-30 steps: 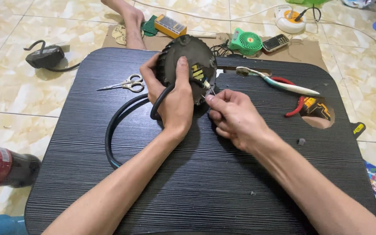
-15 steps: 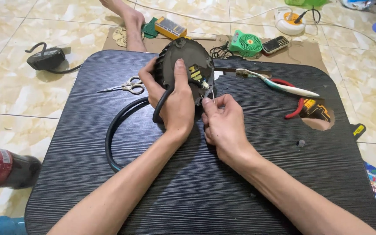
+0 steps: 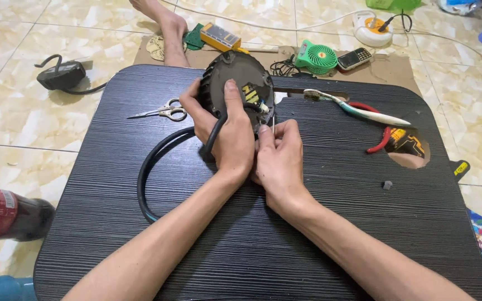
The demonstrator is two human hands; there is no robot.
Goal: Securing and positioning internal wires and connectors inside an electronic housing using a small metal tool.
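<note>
A round black motor-like disc (image 3: 240, 78) stands tilted on a black ribbed table (image 3: 319, 223). My left hand (image 3: 227, 134) grips the disc from the front, thumb on its face. A thick black cable (image 3: 163, 156) loops out from the disc under that hand. My right hand (image 3: 279, 153) sits close beside the left, pinching a thin white wire or pin (image 3: 273, 124) at the disc's lower right edge, near yellow and white connectors (image 3: 252, 95).
Scissors (image 3: 163, 111) lie left of the disc. A toothbrush (image 3: 364, 111) and red-handled pliers (image 3: 389, 139) lie to the right beside a cut-out in the table. On the floor: a green mini fan (image 3: 315, 56), a phone (image 3: 355, 57), a black adapter (image 3: 59, 75), another person's foot (image 3: 168, 28), a red bottle (image 3: 6, 212).
My right hand has moved left and closer to the disc, now pressed against my left hand. The left hand keeps its grip on the disc.
</note>
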